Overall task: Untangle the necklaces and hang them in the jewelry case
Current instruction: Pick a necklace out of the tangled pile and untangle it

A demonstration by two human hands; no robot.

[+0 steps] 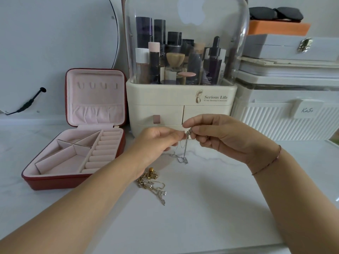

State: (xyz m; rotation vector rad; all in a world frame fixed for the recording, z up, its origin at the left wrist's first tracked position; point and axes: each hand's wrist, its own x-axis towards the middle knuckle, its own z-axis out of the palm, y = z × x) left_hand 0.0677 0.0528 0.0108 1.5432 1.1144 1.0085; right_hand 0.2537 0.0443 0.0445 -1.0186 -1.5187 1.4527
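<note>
Cream cosmetics organizer [181,99] reads "Serious Life" on its front, beside a small lady-in-hat logo, w/ a smaller script line below too blurred to read — white ribbed box [286,114] at right has a tab label [306,110], handwritten approx. "KaS", last letters unclear.

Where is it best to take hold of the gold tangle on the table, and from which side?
Probably the loose chain end trailing toward the person, pinched from above. The gold tangle lies flat on the table, its knotted part near the left hand's wrist.
</note>
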